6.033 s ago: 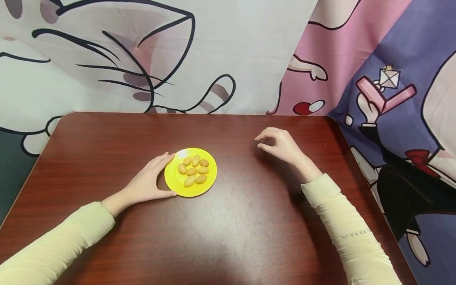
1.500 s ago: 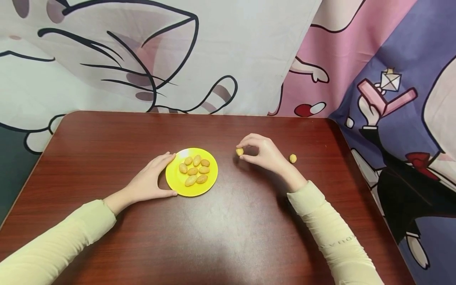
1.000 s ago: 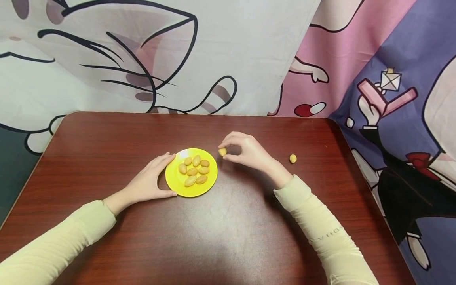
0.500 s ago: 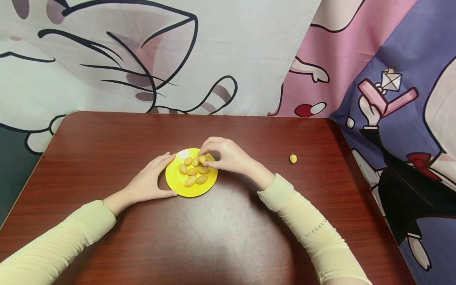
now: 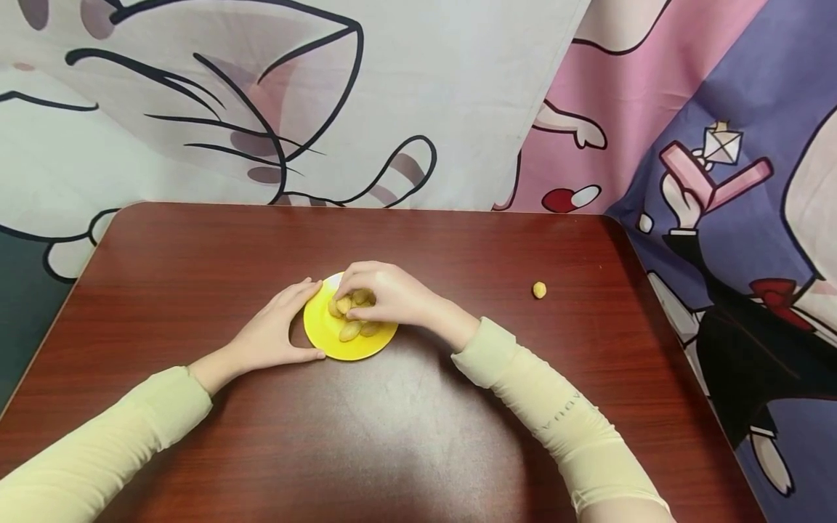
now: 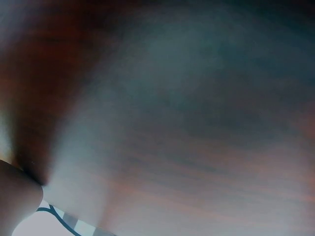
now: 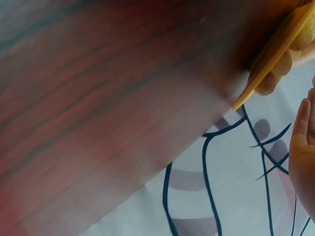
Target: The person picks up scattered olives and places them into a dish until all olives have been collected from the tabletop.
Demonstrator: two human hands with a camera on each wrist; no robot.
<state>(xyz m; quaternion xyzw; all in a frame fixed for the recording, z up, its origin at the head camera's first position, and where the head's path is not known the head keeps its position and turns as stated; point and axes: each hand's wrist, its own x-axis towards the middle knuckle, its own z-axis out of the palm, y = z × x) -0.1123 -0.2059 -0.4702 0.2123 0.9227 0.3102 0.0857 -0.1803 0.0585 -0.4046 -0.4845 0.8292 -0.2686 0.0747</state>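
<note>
A round yellow plate (image 5: 353, 354) lies on the table, bearing several tan, oval, nut-like pieces (image 5: 349, 332). My left hand (image 5: 271, 330) rests at its left rim, thumb and fingers spread straight along the edge. Over the plate, my right hand (image 5: 395, 294) pinches a small yellow nut-like piece (image 5: 344, 305) between thumb and fingertips, hiding part of the plate and some pieces. Whether the pinched piece touches those below, I cannot tell. The right wrist view catches the plate's edge (image 7: 270, 56) and part of the right hand (image 7: 304, 157). In the left wrist view, only a blurred bit of hand (image 6: 19, 196) shows.
Another small yellow nut-like piece (image 5: 539, 290) lies alone on the right of the dark red-brown wooden table (image 5: 196, 247). Cloth with cartoon prints (image 5: 458, 87) hangs behind the table and along its right side.
My right hand has carried the pinched yellow piece leftward from the table's right half to over the plate. The lone piece, unseen six seconds ago, stays put; my left hand remains at the rim.
</note>
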